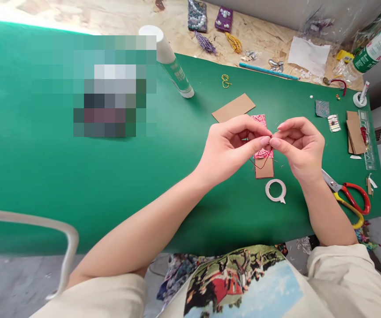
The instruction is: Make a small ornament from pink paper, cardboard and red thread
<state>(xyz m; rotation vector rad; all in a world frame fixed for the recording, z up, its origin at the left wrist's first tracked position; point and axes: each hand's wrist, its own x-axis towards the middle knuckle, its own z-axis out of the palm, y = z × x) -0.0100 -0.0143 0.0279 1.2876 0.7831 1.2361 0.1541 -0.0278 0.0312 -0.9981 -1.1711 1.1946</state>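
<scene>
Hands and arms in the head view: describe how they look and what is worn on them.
The left hand and right hand are bare: no gloves, rings, watch or bracelets show. Both forearms are uncovered. Short cream sleeves end near the elbows, part of a cream shirt with a colourful printed picture on the front.

Right of centre in the frame, the left hand (231,148) and right hand (298,145) meet fingertip to fingertip, pinching a thin dark red thread (263,155) above a small cardboard rectangle partly covered in pink patterned fabric (263,152) on the green desk (77,176). A white tape ring (275,191) lies just below it. Red-and-yellow-handled scissors (351,196) lie at the right, and a green-and-white glue stick (170,62) lies top centre.
</scene>
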